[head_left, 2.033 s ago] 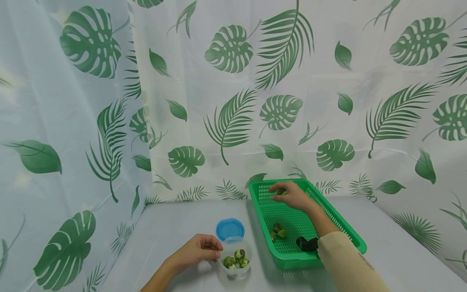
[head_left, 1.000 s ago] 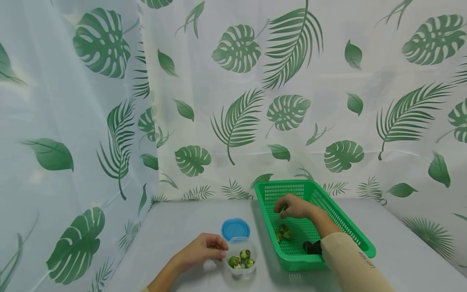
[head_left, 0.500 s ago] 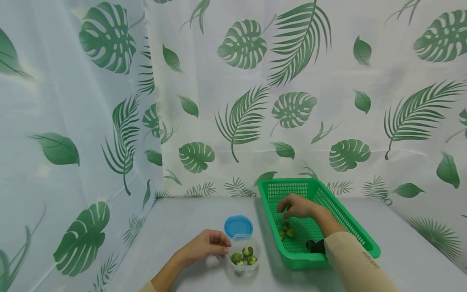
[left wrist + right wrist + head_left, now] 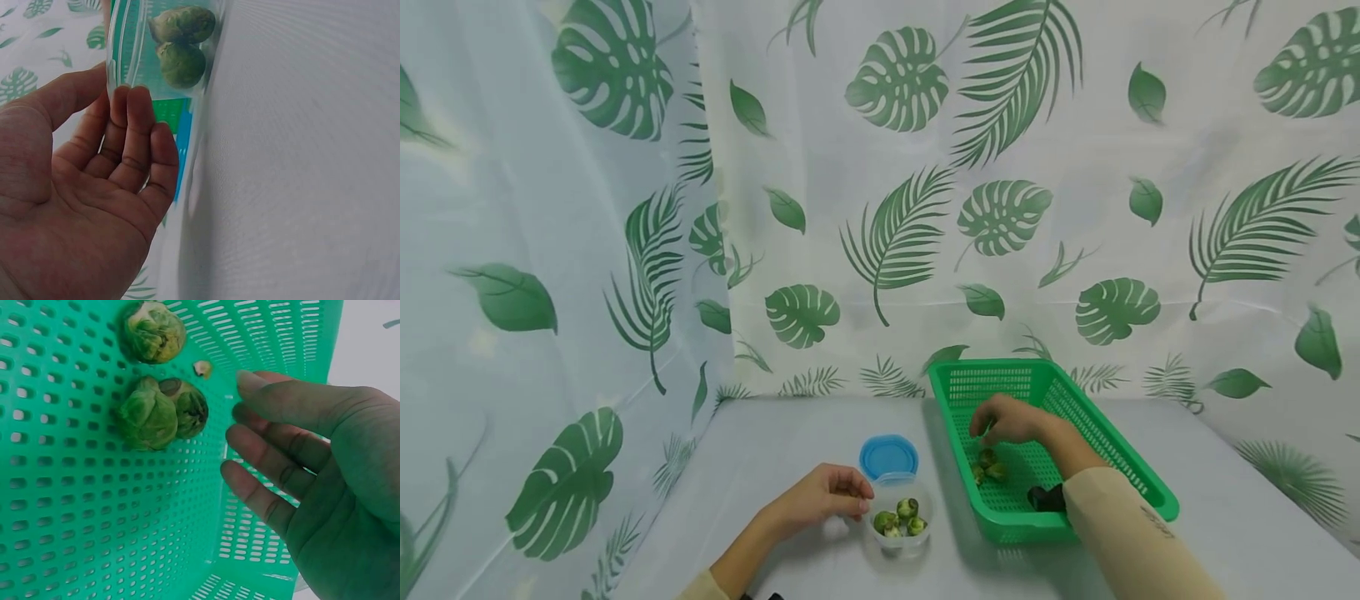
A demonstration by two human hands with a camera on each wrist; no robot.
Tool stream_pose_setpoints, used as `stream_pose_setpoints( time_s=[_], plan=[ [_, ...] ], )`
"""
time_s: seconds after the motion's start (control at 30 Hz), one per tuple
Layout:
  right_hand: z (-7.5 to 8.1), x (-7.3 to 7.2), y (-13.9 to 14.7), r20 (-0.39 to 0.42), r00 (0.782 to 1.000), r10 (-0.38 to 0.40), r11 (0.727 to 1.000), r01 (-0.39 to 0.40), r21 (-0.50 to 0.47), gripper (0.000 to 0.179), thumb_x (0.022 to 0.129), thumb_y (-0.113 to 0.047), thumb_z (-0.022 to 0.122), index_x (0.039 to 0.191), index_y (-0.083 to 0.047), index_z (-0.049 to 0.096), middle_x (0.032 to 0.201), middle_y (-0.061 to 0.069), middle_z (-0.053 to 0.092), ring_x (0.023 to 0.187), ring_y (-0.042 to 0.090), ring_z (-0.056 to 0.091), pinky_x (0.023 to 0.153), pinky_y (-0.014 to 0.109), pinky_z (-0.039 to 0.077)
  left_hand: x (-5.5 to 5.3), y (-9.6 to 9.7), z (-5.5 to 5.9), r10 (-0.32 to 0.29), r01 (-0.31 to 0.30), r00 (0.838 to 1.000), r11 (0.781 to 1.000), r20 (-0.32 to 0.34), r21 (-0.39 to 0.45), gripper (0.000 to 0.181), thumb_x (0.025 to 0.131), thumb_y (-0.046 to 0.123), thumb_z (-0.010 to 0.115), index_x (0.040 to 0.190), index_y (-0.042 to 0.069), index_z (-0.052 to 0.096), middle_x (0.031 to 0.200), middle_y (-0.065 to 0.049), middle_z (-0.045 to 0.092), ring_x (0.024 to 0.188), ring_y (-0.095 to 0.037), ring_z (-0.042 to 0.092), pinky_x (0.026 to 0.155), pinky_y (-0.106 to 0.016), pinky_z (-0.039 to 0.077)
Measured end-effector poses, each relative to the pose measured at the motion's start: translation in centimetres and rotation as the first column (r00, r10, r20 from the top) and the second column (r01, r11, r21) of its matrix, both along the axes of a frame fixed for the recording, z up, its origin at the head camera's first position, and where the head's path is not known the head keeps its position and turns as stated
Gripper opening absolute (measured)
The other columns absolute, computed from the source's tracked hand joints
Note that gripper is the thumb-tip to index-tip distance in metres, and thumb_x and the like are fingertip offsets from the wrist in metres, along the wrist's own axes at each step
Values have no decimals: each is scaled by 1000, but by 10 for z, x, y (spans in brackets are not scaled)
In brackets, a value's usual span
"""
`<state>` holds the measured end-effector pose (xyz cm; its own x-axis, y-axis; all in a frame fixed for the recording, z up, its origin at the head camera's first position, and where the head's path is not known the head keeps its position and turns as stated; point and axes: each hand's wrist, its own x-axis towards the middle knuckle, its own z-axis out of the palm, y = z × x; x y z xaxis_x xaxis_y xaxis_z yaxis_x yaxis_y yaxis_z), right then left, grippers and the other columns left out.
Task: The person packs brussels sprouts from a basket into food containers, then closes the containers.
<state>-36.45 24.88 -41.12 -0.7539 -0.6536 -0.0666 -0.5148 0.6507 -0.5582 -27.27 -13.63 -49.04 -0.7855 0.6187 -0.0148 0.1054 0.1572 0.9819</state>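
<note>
My left hand (image 4: 826, 497) is beside a small clear plastic container (image 4: 901, 546), its loosely bent fingertips right at the rim. Several Brussels sprouts (image 4: 907, 508) lie in that container; two sprouts (image 4: 182, 64) show through its wall in the left wrist view. My right hand (image 4: 1011, 419) hovers inside the green basket (image 4: 958, 492), with nothing between its relaxed fingers. Just off the right fingertips, three Brussels sprouts (image 4: 148, 415) sit on the basket floor, two of them touching. A small pale scrap (image 4: 202, 369) lies near them.
Behind the container lies a blue lid (image 4: 888, 457). The dark wrist camera (image 4: 1045, 498) on my right arm passes over the basket's near end. A leaf-printed curtain (image 4: 850, 250) closes off the back and left of the white table (image 4: 790, 575).
My right hand has come lower and nearer to the sprouts in the basket. The left hand stays at the container. The head view has shifted slightly.
</note>
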Motion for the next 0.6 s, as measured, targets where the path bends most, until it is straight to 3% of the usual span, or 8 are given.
stream_pose_setpoints(
  time_s=[0.2,0.6],
  plan=[
    [0,3,-1,11,999,-45,998,45,53,20,90,-1,76,110,1,75,109,15,73,98,22,66,79,36,57,0,1,0,-2,1,1000,1000,4,5,32,98,9,70,119,-15,64,94,2,71,85,-11,67,79,-28,59],
    [-5,0,-2,0,999,-54,992,54,112,17,88,0,78,105,-3,76,104,9,73,95,20,66,80,38,58,3,0,1,2,-2,1000,1000,13,6,32,98,11,71,119,-13,65,94,1,71,85,-12,67,79,-28,59]
  ],
)
